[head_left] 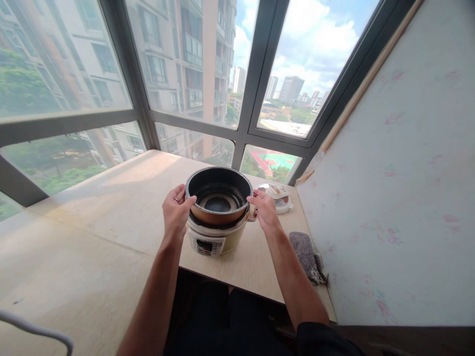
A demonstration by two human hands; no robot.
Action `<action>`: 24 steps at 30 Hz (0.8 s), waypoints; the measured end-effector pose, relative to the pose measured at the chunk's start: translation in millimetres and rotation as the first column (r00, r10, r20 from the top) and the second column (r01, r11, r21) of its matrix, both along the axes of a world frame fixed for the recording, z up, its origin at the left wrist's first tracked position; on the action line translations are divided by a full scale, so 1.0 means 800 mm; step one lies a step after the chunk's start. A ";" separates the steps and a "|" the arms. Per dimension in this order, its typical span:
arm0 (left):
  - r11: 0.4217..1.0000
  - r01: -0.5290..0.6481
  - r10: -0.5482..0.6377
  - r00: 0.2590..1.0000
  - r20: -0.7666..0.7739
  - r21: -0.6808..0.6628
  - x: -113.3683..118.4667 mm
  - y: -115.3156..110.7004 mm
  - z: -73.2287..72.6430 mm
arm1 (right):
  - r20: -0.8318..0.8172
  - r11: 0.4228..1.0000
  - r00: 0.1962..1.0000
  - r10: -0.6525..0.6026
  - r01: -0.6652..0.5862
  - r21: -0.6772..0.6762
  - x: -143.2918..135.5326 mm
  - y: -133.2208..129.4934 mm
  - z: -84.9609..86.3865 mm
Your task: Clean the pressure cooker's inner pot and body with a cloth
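Note:
A round inner pot, dark inside and copper-brown outside, sits partly above the rim of a white cooker body with a control panel on its front. My left hand is closed on the pot's left rim, thumb on top. On the opposite rim my right hand pinches the pot in the same way. The pot's inside holds no food; its bottom shows a dark disc with a lighter ring. How deep the pot reaches into the cooker is hidden.
Behind my right hand a white lid lies on the wooden surface. A folded grey cloth lies at the right, near the patterned wall. Framed windows stand behind. A pale cable curves at the lower left.

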State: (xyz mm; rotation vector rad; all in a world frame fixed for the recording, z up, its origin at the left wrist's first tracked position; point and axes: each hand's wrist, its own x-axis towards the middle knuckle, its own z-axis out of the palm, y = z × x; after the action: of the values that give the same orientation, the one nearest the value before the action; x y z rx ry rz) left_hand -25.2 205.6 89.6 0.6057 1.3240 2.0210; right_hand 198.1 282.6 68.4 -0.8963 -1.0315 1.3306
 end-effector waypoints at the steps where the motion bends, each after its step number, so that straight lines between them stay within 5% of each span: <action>1: 1.000 -0.008 0.008 1.000 -0.003 0.030 0.002 -0.002 0.006 | -0.021 1.000 1.000 0.002 -0.002 0.016 0.001 -0.002 0.006; 7: 0.967 0.027 -0.004 0.996 -0.090 0.255 0.037 -0.019 0.044 | -0.103 0.982 0.994 -0.040 0.058 0.177 0.030 -0.024 0.054; 14: 0.913 0.266 -0.207 0.955 -0.211 0.310 0.127 -0.042 0.069 | -0.119 0.934 0.970 -0.212 0.237 0.266 0.136 -0.076 0.092; 18: 0.860 0.439 -0.388 0.894 -0.225 0.259 0.182 -0.053 0.048 | -0.124 0.887 0.908 -0.401 0.418 0.193 0.203 -0.115 0.077; 24: 0.820 0.561 -0.554 0.827 -0.090 0.110 0.243 -0.073 -0.022 | -0.111 0.823 0.820 -0.562 0.567 0.028 0.267 -0.162 0.009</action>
State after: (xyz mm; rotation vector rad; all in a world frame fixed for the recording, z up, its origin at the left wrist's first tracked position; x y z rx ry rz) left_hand 168.9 147.2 71.9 0.9885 0.8968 1.6114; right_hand 411.9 153.0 75.5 -0.9840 -0.6451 0.8227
